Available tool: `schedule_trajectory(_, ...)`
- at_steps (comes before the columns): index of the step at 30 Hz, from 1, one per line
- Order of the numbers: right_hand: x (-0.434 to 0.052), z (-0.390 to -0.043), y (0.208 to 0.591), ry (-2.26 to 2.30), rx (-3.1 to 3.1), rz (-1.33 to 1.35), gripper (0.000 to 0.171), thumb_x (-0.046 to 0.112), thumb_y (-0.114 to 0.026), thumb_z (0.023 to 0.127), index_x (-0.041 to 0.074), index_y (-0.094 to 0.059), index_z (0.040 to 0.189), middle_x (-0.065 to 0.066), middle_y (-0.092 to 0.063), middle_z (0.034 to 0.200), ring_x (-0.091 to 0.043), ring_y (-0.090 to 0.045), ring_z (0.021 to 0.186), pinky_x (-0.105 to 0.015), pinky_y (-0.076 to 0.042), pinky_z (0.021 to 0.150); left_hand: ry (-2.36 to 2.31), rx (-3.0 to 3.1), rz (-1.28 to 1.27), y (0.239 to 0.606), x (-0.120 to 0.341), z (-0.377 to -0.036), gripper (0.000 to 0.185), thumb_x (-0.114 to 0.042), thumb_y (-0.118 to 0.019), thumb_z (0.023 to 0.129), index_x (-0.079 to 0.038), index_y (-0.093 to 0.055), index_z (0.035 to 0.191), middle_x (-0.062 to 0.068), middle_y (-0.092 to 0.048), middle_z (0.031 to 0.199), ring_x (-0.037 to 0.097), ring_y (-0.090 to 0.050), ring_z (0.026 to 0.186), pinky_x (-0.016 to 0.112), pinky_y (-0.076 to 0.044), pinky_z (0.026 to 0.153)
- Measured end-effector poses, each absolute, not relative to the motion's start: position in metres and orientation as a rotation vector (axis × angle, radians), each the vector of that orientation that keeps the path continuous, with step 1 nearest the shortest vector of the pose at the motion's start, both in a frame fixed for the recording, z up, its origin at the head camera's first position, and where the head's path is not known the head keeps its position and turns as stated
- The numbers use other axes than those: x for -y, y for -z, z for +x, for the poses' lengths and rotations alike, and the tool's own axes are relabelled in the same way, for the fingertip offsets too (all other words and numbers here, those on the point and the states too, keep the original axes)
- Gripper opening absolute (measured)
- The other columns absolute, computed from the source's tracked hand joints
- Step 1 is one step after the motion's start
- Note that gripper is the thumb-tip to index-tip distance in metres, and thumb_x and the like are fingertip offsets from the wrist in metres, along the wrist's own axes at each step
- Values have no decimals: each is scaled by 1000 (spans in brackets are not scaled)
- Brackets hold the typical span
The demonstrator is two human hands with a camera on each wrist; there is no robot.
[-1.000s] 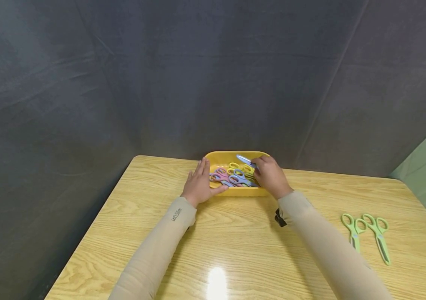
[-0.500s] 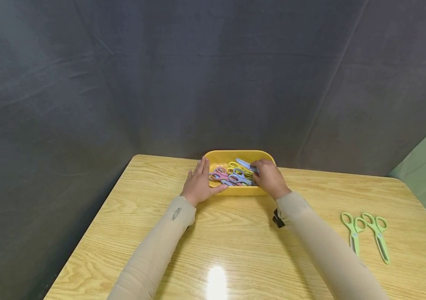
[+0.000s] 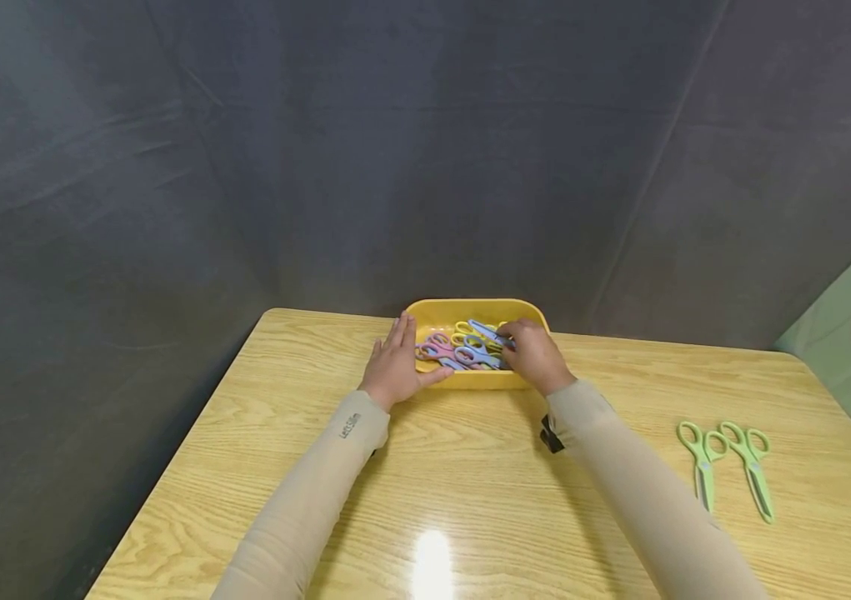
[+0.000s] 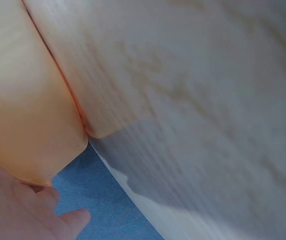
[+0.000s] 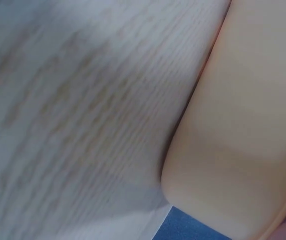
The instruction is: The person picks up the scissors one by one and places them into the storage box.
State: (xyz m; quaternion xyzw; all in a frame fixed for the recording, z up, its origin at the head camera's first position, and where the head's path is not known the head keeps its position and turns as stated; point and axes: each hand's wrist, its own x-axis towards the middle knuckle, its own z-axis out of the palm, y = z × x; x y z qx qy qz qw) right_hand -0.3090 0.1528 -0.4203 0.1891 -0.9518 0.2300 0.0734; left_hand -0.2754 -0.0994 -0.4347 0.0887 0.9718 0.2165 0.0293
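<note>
Against the left end of a yellow plastic bin (image 3: 470,380) rests my left hand (image 3: 392,367), fingers straight along the rim and thumb along the front wall. In the left wrist view, that hand (image 4: 22,212) shows at the bin's (image 4: 30,95) lower corner. Inside the bin's right half, my right hand (image 3: 536,354) pinches blue scissors (image 3: 483,330), their blades pointing left over the pile; its palm hides their handles. Beneath lie more blue scissors (image 3: 476,356), pink scissors (image 3: 438,347) and yellow scissors (image 3: 461,339). The right wrist view mostly shows the bin's outer wall (image 5: 228,125).
Two pairs of light green scissors, one left (image 3: 703,462) and one right (image 3: 750,467), lie side by side on the wooden table (image 3: 470,467). A dark cloth (image 3: 425,167) hangs behind the table's far edge, close to the bin.
My right hand has lowered the blue scissors from rim height down onto the pile in the bin. The left hand has kept its place on the bin's left end.
</note>
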Motion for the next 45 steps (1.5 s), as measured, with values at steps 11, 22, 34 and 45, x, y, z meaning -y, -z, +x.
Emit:
schedule_trajectory(11, -151, -311, 417, -758, 3011, 509, 26, -1, -66, 91, -4, -72, 115, -22, -70, 116, -35, -67, 103, -50, -54, 87, -678, -3010, 289, 433, 101, -272, 119, -75, -61, 85, -3, -7, 162, 12, -1, 171, 27, -7, 156, 55, -13, 122)
schedule_trajectory(22, -148, -317, 414, -759, 3129, 494, 26, -1, -64, 89, -2, -73, 114, -20, -71, 112, -33, -66, 103, -49, -52, 89, -673, -3008, 294, 431, 102, -272, 119, -75, -61, 85, -3, -7, 162, 11, -1, 171, 24, -4, 156, 55, -14, 122)
schedule_trajectory(34, -146, -315, 416, -748, 3133, 476, 28, 0, -63, 90, -2, -72, 116, -20, -71, 113, -35, -67, 104, -49, -53, 89, -669, -3006, 299, 431, 103, -271, 118, -76, -60, 86, -3, -7, 162, 12, 0, 171, 26, -5, 156, 56, -15, 122)
schedule_trajectory(45, -143, -311, 415, -697, 3103, 437, 23, 5, -64, 92, 0, -73, 113, -19, -72, 114, -34, -68, 102, -50, -54, 88, -693, -3014, 286, 432, 105, -271, 119, -75, -62, 85, -3, -7, 162, 12, -2, 171, 27, -7, 156, 56, -15, 122)
